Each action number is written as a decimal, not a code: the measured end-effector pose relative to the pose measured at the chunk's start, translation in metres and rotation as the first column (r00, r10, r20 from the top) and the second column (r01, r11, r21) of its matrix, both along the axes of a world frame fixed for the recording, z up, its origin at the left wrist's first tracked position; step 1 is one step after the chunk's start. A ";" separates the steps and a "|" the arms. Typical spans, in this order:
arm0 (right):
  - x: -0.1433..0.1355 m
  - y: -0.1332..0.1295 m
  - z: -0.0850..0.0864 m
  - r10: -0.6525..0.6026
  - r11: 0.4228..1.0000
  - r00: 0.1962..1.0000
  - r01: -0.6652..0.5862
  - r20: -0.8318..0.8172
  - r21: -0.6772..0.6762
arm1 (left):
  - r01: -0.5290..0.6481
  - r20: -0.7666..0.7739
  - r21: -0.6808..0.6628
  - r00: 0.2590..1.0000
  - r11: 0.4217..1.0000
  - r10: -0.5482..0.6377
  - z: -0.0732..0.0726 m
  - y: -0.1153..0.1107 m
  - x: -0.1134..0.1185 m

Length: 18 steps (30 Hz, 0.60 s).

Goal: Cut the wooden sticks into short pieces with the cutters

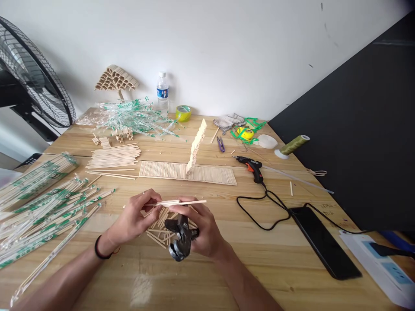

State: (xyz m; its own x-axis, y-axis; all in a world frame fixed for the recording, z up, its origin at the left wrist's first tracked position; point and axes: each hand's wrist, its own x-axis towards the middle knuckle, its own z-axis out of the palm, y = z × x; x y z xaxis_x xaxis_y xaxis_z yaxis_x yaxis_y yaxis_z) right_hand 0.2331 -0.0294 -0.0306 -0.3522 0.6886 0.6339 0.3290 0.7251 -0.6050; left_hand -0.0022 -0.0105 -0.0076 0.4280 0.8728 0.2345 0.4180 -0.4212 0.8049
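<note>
Left hand: grip pinched on thin wooden sticks. Right hand: grip closed round dark metal tool, also touching sticks. All above tabletop, toward near edge; loose pile beneath. Beyond: ribbed wooden strip, jagged piece rising from it. Left edge crowded, crinkly plastic-wrapped bundles. Toward right edge: glue gun, glossy phone.

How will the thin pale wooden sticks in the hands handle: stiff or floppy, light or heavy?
Thin pale wooden sticks: probably stiff, since they run straight without visible sag. Likely light, and perhaps apt to snap if bent hard, being so slim.
</note>
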 end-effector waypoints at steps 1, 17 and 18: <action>0.000 0.000 0.000 0.001 1.000 1.000 -0.001 0.000 0.000 | -0.002 -0.001 -0.002 1.000 1.000 0.002 0.000 0.000 0.000; 0.000 0.000 0.002 0.006 1.000 0.998 -0.006 0.068 0.003 | -0.002 -0.070 0.112 0.998 0.994 0.010 0.004 0.000 0.000; 0.000 0.001 0.004 -0.012 1.000 0.998 0.011 0.058 0.016 | -0.033 -0.068 0.120 0.997 0.992 0.042 0.005 0.001 0.000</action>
